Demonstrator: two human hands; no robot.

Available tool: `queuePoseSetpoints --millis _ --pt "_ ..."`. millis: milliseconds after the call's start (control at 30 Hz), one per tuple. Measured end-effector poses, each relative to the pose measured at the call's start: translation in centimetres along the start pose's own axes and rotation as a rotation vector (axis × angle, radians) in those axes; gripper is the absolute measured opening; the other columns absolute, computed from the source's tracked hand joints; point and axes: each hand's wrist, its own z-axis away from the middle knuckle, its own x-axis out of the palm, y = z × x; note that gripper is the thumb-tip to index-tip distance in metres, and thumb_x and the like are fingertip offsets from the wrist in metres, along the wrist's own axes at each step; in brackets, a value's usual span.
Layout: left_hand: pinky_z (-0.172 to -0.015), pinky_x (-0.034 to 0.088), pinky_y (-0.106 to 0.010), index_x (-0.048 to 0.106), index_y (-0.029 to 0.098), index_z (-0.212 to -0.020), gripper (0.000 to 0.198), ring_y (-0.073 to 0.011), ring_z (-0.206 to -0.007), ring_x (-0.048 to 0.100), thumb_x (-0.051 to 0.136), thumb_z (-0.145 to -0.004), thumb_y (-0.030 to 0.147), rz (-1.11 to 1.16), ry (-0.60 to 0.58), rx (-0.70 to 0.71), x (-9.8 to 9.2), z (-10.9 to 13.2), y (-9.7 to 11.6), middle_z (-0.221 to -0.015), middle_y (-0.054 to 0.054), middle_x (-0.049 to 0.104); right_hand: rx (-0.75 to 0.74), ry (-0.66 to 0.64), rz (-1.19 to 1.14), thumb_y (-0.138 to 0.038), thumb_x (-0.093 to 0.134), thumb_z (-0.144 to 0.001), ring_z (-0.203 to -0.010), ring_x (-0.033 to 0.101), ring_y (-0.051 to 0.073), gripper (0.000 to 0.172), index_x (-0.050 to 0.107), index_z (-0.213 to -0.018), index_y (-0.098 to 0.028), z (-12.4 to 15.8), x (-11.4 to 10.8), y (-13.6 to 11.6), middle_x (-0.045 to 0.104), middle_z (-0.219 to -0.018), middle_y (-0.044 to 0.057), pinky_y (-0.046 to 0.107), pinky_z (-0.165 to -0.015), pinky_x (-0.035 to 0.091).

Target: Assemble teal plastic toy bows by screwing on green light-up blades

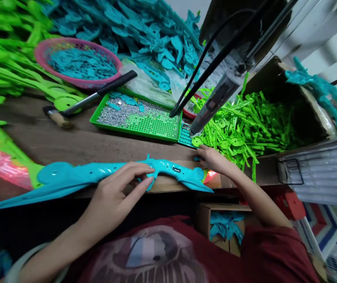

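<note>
A long turquoise plastic toy (88, 173) with lime-green, red-lit ends lies along the front edge of the bench. My left hand (118, 188) is closed on its middle, thumb and fingers around the trigger-like part. Right of that grip, a small rectangular slot (176, 169) with metal inside shows in the turquoise body. Just beyond the toy's right end is my right hand (211, 159), its fingers pinched together on a small turquoise plastic piece (197, 158). Most of that piece is hidden by the fingers.
A green tray (153, 135) of small metal parts stands behind the toy, beside a hammer (88, 100). A pink basket (77, 81) holds turquoise pieces. A grey power screwdriver (215, 102) hangs over lime-green parts (245, 122). Turquoise parts (145, 31) are heaped at the back.
</note>
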Motion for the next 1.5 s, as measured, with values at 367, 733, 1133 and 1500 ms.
queuePoseSetpoints --millis 367,733,1133,1500 --pt "-0.054 0.047 -0.022 0.065 0.021 -0.123 0.045 -0.0095 -0.057 0.055 0.065 -0.091 0.052 0.809 -0.427 -0.651 4.5 1.9 3.7 -0.081 -0.003 0.069 -0.628 0.748 -0.225 -0.017 0.052 -0.099 -0.084 0.059 0.016 0.017 0.068 -0.096 -0.019 6.8 2.2 -4.6 0.066 -0.089 0.007 0.028 -0.073 0.051" --pt "-0.052 0.048 -0.023 0.067 0.018 -0.089 0.036 -0.014 -0.051 0.061 0.074 -0.077 0.052 0.31 -0.253 -0.653 2.6 -4.6 1.5 -0.054 0.001 0.066 -0.198 1.114 -0.567 -0.008 0.058 -0.091 -0.087 0.065 0.017 0.029 0.066 -0.115 -0.023 5.4 5.2 -4.9 0.063 -0.097 0.007 0.032 -0.073 0.059" --pt "-0.042 0.036 -0.022 0.065 0.021 -0.077 0.029 -0.0124 -0.039 0.051 0.062 -0.086 0.048 0.026 -0.445 -0.564 5.9 -6.9 0.7 -0.044 0.005 0.059 0.1 1.028 -0.736 -0.017 0.056 -0.095 -0.099 0.061 0.02 0.018 0.066 -0.109 -0.022 2.7 8.6 -1.9 0.056 -0.11 0.01 0.035 -0.077 0.058" --pt "-0.059 0.041 -0.024 0.06 0.019 -0.072 0.052 -0.0135 -0.06 0.06 0.033 -0.108 0.045 -0.483 -0.455 0.295 4.5 -6.5 -1.8 -0.067 0.0 0.06 0.132 0.994 -0.739 -0.018 0.056 -0.095 -0.102 0.061 0.021 0.014 0.064 -0.106 -0.021 2.4 8.3 -2.1 0.055 -0.109 0.011 0.036 -0.081 0.059"
